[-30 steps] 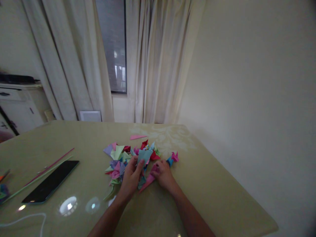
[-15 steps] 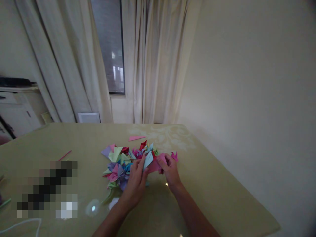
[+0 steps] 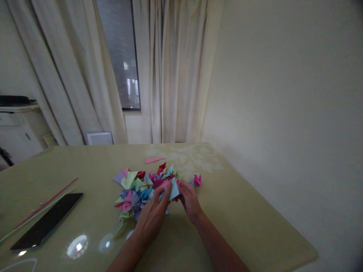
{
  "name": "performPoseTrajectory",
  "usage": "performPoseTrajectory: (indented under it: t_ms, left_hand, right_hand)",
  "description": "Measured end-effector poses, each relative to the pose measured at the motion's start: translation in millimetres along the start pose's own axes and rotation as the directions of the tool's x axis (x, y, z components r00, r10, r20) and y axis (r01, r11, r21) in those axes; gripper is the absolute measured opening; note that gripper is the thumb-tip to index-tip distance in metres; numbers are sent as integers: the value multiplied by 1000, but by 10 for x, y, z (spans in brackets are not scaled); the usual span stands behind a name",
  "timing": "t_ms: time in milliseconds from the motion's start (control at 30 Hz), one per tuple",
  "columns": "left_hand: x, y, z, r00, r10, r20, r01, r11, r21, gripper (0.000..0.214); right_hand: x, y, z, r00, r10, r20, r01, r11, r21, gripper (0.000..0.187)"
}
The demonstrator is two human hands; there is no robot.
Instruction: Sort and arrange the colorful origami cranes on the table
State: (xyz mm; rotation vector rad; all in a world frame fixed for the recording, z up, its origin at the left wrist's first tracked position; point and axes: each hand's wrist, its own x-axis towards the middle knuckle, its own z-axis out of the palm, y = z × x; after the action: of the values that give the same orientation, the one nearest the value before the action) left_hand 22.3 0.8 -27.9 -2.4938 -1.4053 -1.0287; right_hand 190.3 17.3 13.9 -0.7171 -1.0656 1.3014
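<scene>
A light blue folded paper piece is held between my hands, with pink paper beside it, partly hidden by the fingers. My left hand has its index finger lying along the piece's left side, the other fingers bent. From the right, my right hand pinches the piece's edge between thumb and curled fingers. Just left of and behind the hands lies a heap of folded paper shapes in pink, green, purple, blue and red. Beyond my right hand sits a small magenta folded paper shape.
A flat pink paper triangle lies behind the heap. At the left are a black phone, a thin magenta stick and a green one. The table meets a wall on the right; curtains hang behind it.
The held paper has turned: light blue now faces up nearer my right hand, and the pink shows on the left. My hands are slightly closer together. The view has shifted a little.
</scene>
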Motion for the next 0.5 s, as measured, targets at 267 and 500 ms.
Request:
performPoseTrajectory:
  t_ms: [267,500]
  left_hand:
    - [21,33,-60,994,-96,45,99,994,-53,67]
    - [88,112,-286,837,-538,-96,359,674,-646,48]
  right_hand:
    - [-40,3,39,992,58,110,-52,997,-53,39]
    - [106,-148,-267,942,-195,-274,174,980,-98,52]
